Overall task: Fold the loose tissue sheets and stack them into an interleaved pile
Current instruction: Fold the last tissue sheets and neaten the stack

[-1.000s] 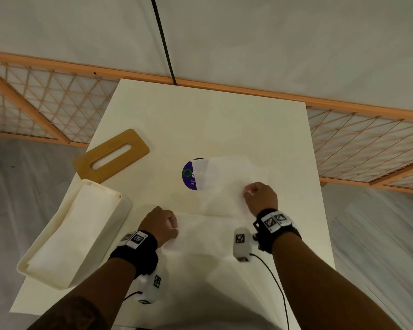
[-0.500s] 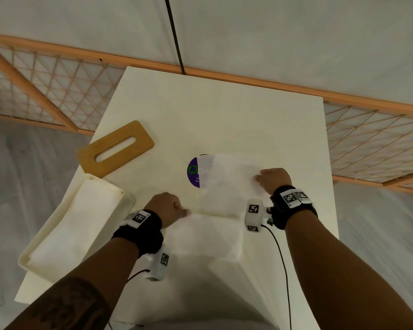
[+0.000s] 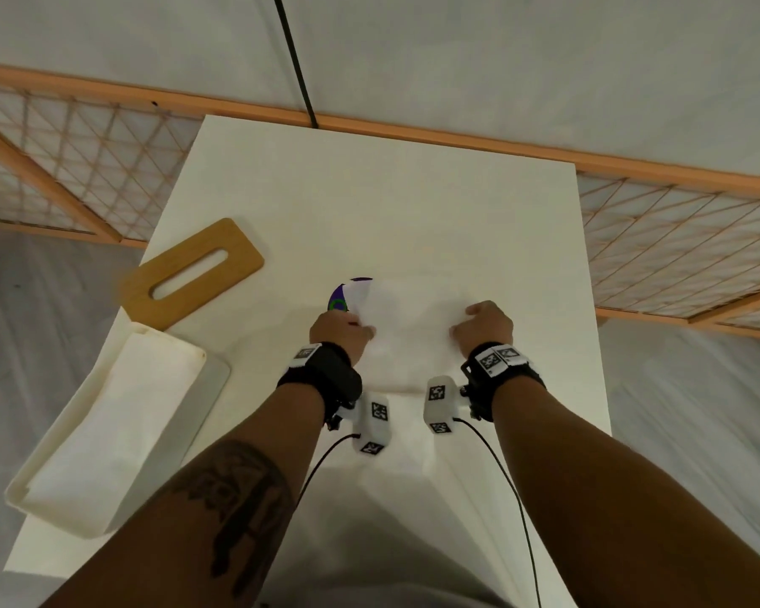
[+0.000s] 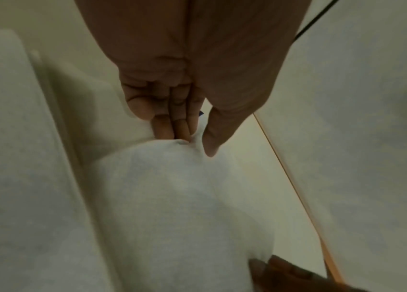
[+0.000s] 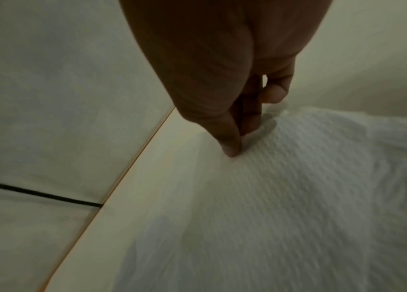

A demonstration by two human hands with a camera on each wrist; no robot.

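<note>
Tissue (image 3: 406, 326) — thin, embossed, both hands pinching

White embossed tissue sheet (image 3: 406, 326) lies folded on the table, corners pinched

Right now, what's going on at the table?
A person is folding a white tissue sheet on the white table. The left hand and right hand each pinch a side of it. A white tray holding tissues and a wooden slotted lid sit to the left.
</note>
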